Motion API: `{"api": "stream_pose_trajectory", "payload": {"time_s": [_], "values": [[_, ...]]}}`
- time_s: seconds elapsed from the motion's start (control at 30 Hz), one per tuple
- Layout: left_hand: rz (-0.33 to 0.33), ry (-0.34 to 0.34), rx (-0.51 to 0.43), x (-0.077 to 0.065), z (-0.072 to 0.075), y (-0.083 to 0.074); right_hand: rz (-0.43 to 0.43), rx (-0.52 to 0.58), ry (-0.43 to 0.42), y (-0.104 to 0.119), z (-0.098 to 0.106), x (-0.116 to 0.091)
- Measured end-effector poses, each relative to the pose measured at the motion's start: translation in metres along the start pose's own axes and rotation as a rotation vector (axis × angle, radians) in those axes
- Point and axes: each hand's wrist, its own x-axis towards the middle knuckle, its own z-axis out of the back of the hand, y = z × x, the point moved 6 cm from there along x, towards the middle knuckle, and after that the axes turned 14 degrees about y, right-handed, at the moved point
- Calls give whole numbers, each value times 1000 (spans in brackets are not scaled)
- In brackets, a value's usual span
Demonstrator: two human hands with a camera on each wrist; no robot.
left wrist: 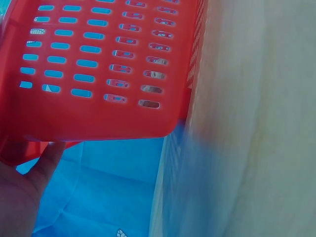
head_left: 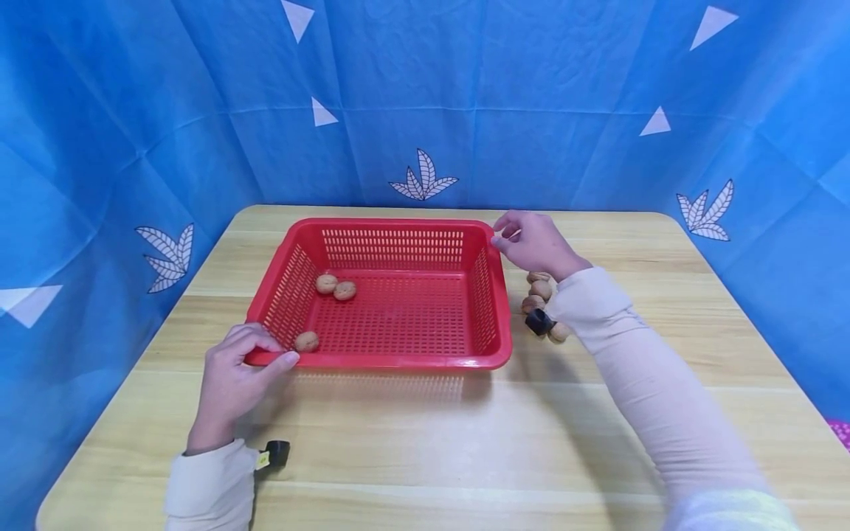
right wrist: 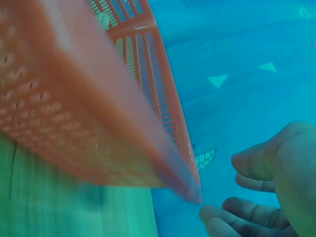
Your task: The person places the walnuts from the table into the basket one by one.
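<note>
A red plastic basket with slotted walls stands on the table. Three walnuts lie inside it: one walnut by the near left corner and a touching pair farther back. My left hand grips the rim at the near left corner, thumb over the edge; in the left wrist view its thumb shows below the slotted wall. At the far right corner is my right hand, fingers loosely bent. The right wrist view shows those fingers apart from the basket corner, holding nothing.
Several more walnuts lie right of the basket, partly hidden by my right wrist and its black camera. A blue patterned curtain hangs behind and beside the light wooden table.
</note>
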Motion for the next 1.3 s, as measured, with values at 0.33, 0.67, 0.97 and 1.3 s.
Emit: {"api": "stream_pose_trajectory", "payload": {"time_s": [0.33,0.67,0.97,1.3], "values": [[-7,-7,1,0,-1,3,-26,-23,-1,-32,3,-4],[10,-4,13,-1,-2,5,-97,-1,14,-67,-2,-4],[16,0,12,-1,-3,5,-117,-14,29,-89,-10,-5],[14,-5,15,-1,-3,6,-191,-26,65,-111,-24,0]]}}
